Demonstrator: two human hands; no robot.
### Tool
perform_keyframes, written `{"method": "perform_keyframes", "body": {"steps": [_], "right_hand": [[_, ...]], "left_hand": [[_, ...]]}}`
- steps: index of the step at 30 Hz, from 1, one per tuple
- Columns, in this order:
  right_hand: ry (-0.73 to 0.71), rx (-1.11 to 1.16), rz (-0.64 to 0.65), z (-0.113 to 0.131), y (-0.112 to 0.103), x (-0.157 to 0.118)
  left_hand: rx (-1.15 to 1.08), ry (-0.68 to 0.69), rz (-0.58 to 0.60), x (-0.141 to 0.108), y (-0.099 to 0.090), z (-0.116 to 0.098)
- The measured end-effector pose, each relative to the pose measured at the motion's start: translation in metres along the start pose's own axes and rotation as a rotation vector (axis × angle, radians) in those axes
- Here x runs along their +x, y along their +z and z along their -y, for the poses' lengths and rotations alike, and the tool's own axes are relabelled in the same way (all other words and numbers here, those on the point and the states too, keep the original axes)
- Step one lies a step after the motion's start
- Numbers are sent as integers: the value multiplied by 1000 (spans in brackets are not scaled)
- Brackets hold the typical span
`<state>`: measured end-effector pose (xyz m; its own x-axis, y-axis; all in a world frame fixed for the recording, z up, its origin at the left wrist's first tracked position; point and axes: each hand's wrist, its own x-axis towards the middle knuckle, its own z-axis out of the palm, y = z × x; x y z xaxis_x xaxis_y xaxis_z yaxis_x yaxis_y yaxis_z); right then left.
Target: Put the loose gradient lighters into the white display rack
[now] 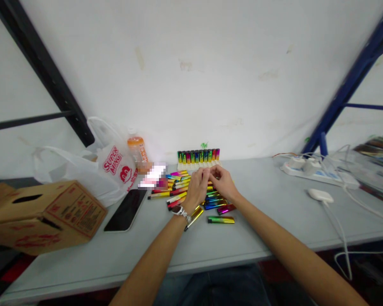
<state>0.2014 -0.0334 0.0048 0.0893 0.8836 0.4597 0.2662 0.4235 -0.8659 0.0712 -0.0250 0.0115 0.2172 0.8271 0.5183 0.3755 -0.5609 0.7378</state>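
My left hand (197, 187), with a watch (181, 211) on its wrist, is over a spread of shiny, many-coloured lighters. Its fingers are closed and meet those of my right hand (224, 182), which are bent into a pinch. Whatever lies between the fingertips is hidden. Just beyond them, a row of lighters (197, 156) stands upright in a pale holder (187, 166) near the wall. Loose lighters lie around and beneath both hands. A green and gold lighter (221, 219) rests on the near side, and a gold one (194, 218) lies beside my left wrist.
To the left are a cardboard box (73, 212), a white plastic bag (105, 170), a black-screened phone (127, 211) and an orange drink bottle (137, 148). On the right, a white power strip (322, 174) and a white charger (321, 195) trail cables across the grey table (268, 204).
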Motion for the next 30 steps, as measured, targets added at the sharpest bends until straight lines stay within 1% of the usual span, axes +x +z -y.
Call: {"method": "perform_keyframes", "body": {"steps": [2, 3, 5, 7, 9, 11, 12, 15, 19, 23, 26, 28, 30], "right_hand": [[9, 38, -27, 0, 2, 0], [29, 67, -30, 0, 1, 0], [81, 135, -23, -1, -3, 4], [94, 179, -47, -5, -12, 13], [41, 170, -118, -11, -24, 29], [-35, 102, -177, -20, -38, 50], [-58, 34, -172, -25, -45, 61], [-98, -208, -92, -40, -59, 94], [-148, -383, -2, -54, -62, 122], [-155, -463, 89, -62, -58, 135], [-125, -501, 147, -66, -57, 141], [-120, -556, 146, -66, -57, 143], [-138, -644, 109, -64, -58, 142]], "left_hand": [[1, 58, 42, 0, 5, 3], [8, 60, 56, 1, 7, 5], [32, 27, 66, 1, 8, 8], [85, 7, 46, 3, 6, 12], [169, 48, 43, 5, 1, 18], [255, 118, 87, 7, -5, 23], [292, 145, 120, 8, -7, 26], [376, 174, 208, 8, -12, 31], [433, 167, 311, 6, -14, 29], [434, 122, 405, 6, -18, 26], [396, 127, 446, 8, -21, 29], [358, 143, 460, 9, -22, 33], [337, 150, 465, 10, -23, 36]]}}
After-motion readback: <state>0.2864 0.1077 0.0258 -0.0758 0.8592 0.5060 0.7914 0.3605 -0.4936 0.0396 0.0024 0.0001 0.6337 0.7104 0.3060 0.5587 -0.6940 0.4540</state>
